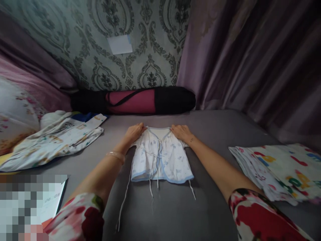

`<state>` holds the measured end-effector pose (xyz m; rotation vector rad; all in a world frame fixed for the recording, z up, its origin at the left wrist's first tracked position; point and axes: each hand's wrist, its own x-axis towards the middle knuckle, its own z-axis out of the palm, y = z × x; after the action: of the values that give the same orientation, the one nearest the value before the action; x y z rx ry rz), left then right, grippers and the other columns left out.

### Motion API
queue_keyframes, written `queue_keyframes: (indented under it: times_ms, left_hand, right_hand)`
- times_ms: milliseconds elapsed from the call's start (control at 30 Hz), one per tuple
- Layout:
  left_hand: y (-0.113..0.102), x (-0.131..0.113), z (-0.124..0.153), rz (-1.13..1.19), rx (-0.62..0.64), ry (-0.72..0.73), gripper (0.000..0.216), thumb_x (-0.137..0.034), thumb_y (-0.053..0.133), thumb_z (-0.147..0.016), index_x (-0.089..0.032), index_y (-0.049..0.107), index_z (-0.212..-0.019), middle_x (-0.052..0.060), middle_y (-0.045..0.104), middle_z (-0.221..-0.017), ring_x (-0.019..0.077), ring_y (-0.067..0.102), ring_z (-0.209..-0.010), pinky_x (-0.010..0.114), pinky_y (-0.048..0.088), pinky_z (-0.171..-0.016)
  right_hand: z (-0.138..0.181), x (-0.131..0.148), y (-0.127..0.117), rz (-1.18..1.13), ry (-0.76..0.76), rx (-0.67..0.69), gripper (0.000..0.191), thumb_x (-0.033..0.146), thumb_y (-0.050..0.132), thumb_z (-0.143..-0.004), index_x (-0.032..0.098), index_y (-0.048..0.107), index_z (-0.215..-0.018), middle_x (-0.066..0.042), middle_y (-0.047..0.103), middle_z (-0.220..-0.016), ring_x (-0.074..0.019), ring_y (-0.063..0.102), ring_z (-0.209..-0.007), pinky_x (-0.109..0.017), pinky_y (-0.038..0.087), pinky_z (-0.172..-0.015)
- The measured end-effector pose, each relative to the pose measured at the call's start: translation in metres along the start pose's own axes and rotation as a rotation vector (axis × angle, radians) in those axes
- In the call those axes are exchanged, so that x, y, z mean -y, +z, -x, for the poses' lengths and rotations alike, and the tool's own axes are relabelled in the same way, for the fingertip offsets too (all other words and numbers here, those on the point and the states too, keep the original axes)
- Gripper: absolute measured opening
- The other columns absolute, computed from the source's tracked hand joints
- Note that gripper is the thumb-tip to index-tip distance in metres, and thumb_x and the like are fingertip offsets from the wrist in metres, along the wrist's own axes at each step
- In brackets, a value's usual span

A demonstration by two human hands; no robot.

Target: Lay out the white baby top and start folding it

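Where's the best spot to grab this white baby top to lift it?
Probably the two shoulders of the baby top, coming from the outer sides, where the left hand and right hand rest: it lies flat and loose ties trail from the near hem.

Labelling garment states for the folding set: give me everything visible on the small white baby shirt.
The baby shirt is small, white with a faint blue print and light blue trim, apparently thin cotton. It lies flat, front up, neck away from the camera, on the grey surface. The front is tied closed; loose strings trail past the hem. The left hand and right hand touch its shoulders; pinching or pressing is unclear.
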<state>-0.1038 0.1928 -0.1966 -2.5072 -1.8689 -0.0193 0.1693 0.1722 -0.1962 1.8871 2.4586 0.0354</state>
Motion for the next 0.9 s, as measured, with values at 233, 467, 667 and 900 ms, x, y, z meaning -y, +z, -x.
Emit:
queue_keyframes:
  times_ms: [233,467,667,900]
  left_hand:
    - [-0.017,-0.044,0.002,-0.034,-0.107,-0.005,0.027,-0.028,0.045,-0.091,-0.015,0.054,-0.113,0.014,0.060,-0.117,0.0307,0.054,-0.111,0.042,0.042,-0.088]
    - [0.010,-0.123,-0.013,0.368,-0.108,0.617,0.028,-0.016,0.044,-0.088,-0.017,0.055,-0.113,0.010,0.063,-0.115,0.0195,0.058,-0.107,0.031,0.044,-0.095]
    - [0.036,-0.133,-0.011,0.388,-0.168,0.530,0.033,-0.006,0.037,-0.082,-0.013,0.053,-0.110,0.015,0.060,-0.113,0.0221,0.057,-0.105,0.037,0.046,-0.095]
    - [0.052,-0.131,-0.008,0.419,-0.212,0.490,0.045,-0.001,0.037,-0.074,-0.014,0.049,-0.116,0.015,0.054,-0.125,0.0215,0.050,-0.118,0.039,0.039,-0.104]
  right_hand:
    - [-0.011,-0.035,-0.006,-0.538,0.185,0.138,0.070,0.067,0.021,-0.091,0.015,0.068,-0.095,-0.014,0.069,-0.099,-0.0270,0.064,-0.095,-0.032,0.045,-0.080]
    - [0.003,-0.064,-0.010,-1.034,0.357,0.298,0.058,0.059,0.028,-0.094,0.015,0.065,-0.081,-0.007,0.066,-0.075,-0.0142,0.058,-0.060,-0.025,0.045,-0.060]
    - [0.020,-0.062,-0.007,-1.185,0.354,0.234,0.018,0.033,0.062,-0.084,0.016,0.065,-0.089,0.000,0.065,-0.069,-0.0089,0.054,-0.057,-0.018,0.040,-0.051]
    - [0.021,-0.088,-0.015,-1.118,0.446,0.556,0.024,0.034,0.078,-0.068,0.015,0.065,-0.072,-0.003,0.067,-0.067,-0.0140,0.061,-0.061,-0.023,0.048,-0.054]
